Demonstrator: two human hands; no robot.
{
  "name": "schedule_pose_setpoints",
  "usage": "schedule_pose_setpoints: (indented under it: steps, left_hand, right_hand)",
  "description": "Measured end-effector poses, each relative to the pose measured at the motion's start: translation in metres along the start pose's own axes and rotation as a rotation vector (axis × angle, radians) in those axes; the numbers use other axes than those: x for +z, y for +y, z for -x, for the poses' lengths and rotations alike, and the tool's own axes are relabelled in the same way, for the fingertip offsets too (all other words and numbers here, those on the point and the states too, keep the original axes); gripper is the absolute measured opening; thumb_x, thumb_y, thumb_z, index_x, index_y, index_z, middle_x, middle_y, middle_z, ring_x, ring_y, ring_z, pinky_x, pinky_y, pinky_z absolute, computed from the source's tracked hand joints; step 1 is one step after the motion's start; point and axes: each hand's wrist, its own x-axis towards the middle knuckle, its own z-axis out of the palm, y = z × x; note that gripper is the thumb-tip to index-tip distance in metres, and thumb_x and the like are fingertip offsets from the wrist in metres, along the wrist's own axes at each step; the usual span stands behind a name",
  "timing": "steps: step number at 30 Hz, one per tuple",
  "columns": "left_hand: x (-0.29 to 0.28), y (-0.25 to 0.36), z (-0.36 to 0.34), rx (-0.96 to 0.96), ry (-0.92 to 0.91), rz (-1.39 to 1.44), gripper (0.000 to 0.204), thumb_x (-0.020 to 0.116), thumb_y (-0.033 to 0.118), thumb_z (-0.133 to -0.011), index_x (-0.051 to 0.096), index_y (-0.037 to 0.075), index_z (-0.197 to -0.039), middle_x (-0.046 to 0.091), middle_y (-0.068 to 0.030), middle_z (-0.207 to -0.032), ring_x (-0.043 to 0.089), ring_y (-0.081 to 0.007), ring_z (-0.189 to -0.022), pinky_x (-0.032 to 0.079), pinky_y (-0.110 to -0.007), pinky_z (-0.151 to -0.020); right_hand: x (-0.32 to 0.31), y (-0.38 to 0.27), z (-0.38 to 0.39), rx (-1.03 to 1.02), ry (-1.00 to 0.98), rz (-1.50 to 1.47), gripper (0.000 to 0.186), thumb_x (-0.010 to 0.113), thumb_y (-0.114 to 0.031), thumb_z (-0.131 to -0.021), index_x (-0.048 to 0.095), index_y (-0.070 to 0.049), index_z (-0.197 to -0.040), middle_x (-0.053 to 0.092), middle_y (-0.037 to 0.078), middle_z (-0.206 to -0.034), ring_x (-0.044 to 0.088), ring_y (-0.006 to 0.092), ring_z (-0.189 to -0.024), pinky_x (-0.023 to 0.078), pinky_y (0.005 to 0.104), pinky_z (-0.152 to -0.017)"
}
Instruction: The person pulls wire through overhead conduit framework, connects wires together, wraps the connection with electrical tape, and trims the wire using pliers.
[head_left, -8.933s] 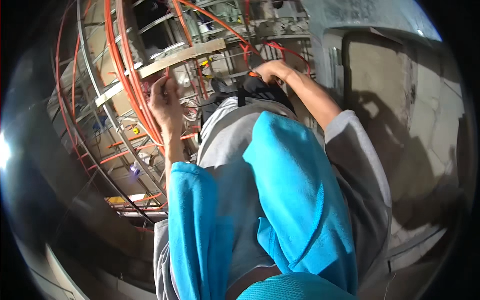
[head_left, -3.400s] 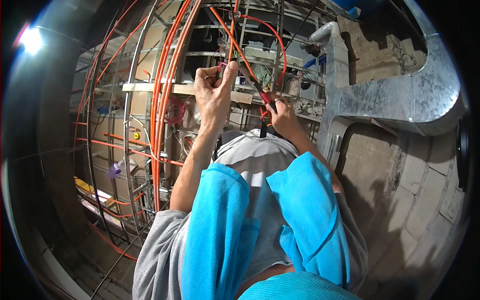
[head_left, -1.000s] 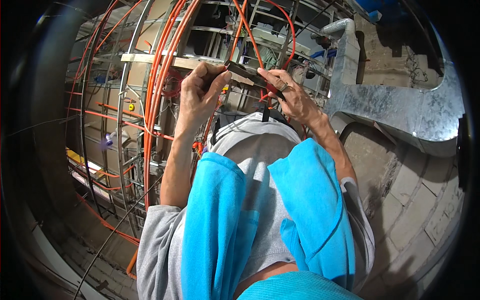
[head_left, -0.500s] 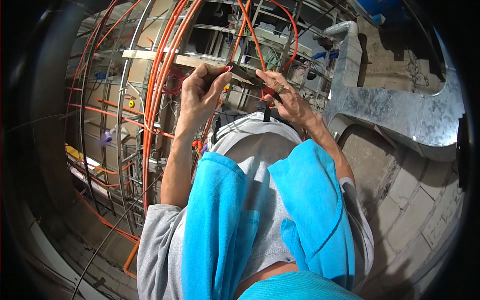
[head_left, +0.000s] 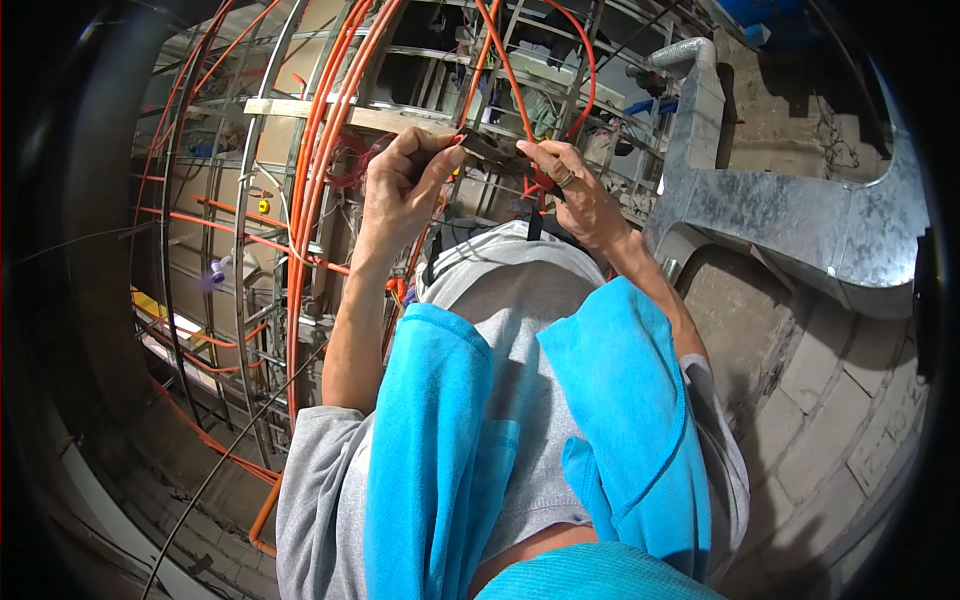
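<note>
My left hand (head_left: 400,180) is raised in front of my chest, thumb and forefinger pinched on a thin red wire (head_left: 459,140). Only the tip of that wire shows above the fingers. Opposite it, my right hand (head_left: 582,200) is closed around a hand tool with a dark head (head_left: 486,149) and red handles, which looks like pliers. The tool's head points left, toward the fingertips of my left hand. Whether its jaws touch the wire I cannot tell. Looped red wire (head_left: 349,163) hangs just left of my left hand.
Orange conduits (head_left: 318,150) run up beside my left arm, among metal framing. A pale wooden strip (head_left: 350,117) crosses behind my hands. On the right stands a large galvanized duct (head_left: 790,220), with a block wall (head_left: 830,400) below it. A turquoise towel (head_left: 430,440) hangs over my shoulders.
The tool in my right hand has turned slightly, and its head looks darker and less distinct. Less red shows at my left fingertips. Both arms stay nearly in place.
</note>
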Motion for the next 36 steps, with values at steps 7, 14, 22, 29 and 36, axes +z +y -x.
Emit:
schedule_pose_setpoints:
  steps: [7, 14, 22, 29, 36]
  left_hand:
    - [0.002, 0.000, 0.002, -0.020, -0.017, 0.011, 0.019, 0.070, 0.013, -0.097, 0.067, -0.001, -0.109, 0.068, -0.0001, -0.088, 0.058, -0.0035, -0.081, 0.047, -0.020, -0.072]
    - [-0.013, -0.009, 0.000, -0.236, -0.115, 0.426, 0.028, 0.063, 0.020, -0.102, 0.064, -0.002, -0.119, 0.066, -0.0015, -0.087, 0.056, -0.0059, -0.076, 0.045, -0.020, -0.066]
    - [-0.021, -0.029, -0.003, -0.288, -0.307, 0.592, 0.022, 0.060, 0.021, -0.104, 0.067, 0.000, -0.105, 0.059, 0.0004, -0.071, 0.042, -0.0043, -0.058, 0.031, -0.021, -0.051]
    - [0.006, -0.027, 0.008, 0.031, 0.036, -0.089, 0.018, 0.062, 0.017, -0.102, 0.066, -0.001, -0.103, 0.060, 0.0018, -0.069, 0.048, -0.0035, -0.059, 0.038, -0.022, -0.052]
    - [0.014, -0.013, 0.014, 0.270, 0.194, -0.483, 0.012, 0.065, 0.008, -0.098, 0.066, 0.000, -0.107, 0.068, -0.0113, -0.076, 0.060, -0.0112, -0.060, 0.047, -0.027, -0.053]
  right_hand:
    - [0.011, -0.002, 0.006, 0.022, 0.053, 0.075, 0.095, 0.057, 0.024, -0.069, 0.043, -0.022, -0.151, 0.054, 0.012, -0.124, 0.061, 0.0357, -0.108, 0.055, 0.0433, -0.092]
    - [0.015, 0.000, 0.006, 0.031, 0.041, -0.083, 0.090, 0.051, 0.024, -0.072, 0.045, -0.022, -0.150, 0.056, 0.014, -0.123, 0.062, 0.0382, -0.108, 0.055, 0.0444, -0.092]
    - [0.022, 0.002, 0.013, 0.057, 0.005, -0.023, 0.089, 0.047, 0.024, -0.073, 0.046, -0.020, -0.149, 0.056, 0.015, -0.123, 0.061, 0.0384, -0.110, 0.055, 0.0444, -0.096]
    - [0.025, -0.007, 0.011, 0.067, 0.027, -0.027, 0.089, 0.050, 0.025, -0.073, 0.044, -0.020, -0.149, 0.056, 0.014, -0.121, 0.061, 0.0372, -0.109, 0.055, 0.0444, -0.096]
    - [0.029, -0.014, 0.011, 0.083, 0.068, 0.002, 0.090, 0.053, 0.025, -0.072, 0.043, -0.019, -0.150, 0.056, 0.018, -0.126, 0.060, 0.0421, -0.113, 0.053, 0.0465, -0.096]
